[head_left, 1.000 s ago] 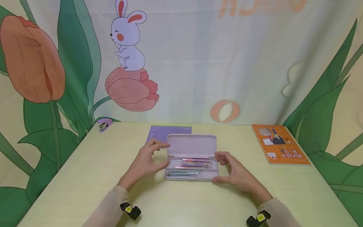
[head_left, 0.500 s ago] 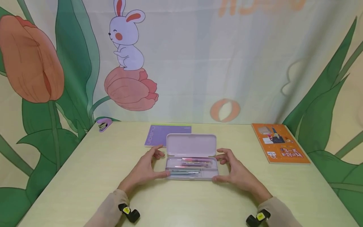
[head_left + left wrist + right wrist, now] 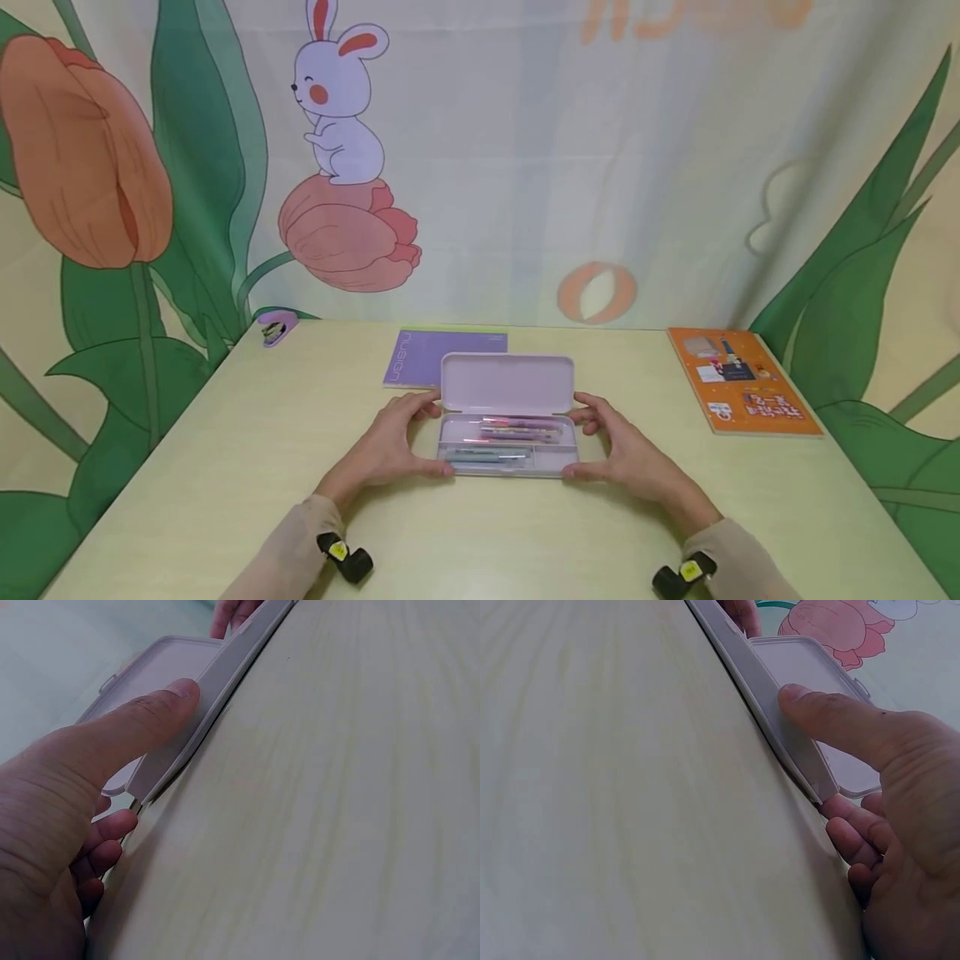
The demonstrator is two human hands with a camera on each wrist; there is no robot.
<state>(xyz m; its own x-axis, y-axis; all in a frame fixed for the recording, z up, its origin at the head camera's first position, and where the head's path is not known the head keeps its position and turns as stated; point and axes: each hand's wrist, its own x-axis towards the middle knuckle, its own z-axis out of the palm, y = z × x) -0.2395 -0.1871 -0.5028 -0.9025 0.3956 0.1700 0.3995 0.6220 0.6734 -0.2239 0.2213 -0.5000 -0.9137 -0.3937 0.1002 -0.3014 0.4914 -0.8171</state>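
Note:
A pale lilac pencil case lies on the table with its lid raised at the back. Several pens in clear wrapping lie in the rear compartment, and greenish pens in the front left one. My left hand holds the case's left end, thumb on the front wall and fingers curled by the side. At the other end my right hand grips likewise, its thumb on the front right corner. Both wrist views show the thumbs against the case's front wall, with the fingers partly hidden around the ends.
Behind the case lies a purple notebook, partly covered by the lid. An orange book is at the back right of the table, and a purple stapler at the back left corner. A printed curtain hangs behind.
My left hand has come down from beside the lid to the case's left end, its thumb now at the front corner. The right hand and the case stay nearly in place.

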